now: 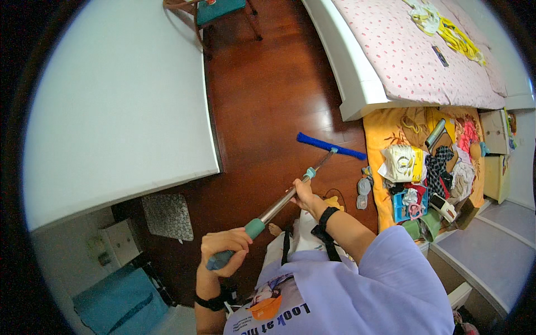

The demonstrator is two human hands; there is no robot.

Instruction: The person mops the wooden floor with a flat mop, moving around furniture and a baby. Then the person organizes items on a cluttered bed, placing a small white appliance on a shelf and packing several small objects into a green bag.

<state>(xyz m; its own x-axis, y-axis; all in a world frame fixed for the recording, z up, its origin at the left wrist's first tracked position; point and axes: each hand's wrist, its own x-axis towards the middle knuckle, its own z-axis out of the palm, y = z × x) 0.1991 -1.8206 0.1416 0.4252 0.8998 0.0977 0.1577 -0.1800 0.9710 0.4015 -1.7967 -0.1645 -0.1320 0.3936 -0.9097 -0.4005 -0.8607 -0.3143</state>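
I hold a mop slantwise, its metal pole fitted with green grips. My left hand is wrapped round the upper grip, close to the end of the handle. Further down, my right hand closes round the pole near a light green collar. The narrow blue mop head rests on the dark red wooden floor. Its right end comes close to the edge of an orange blanket and to grey slippers.
On the blanket lie clothes, a tissue pack and a blue basket. A bed stands at the far right, a white tabletop at left. Beyond is a chair; a patterned mat lies near left.
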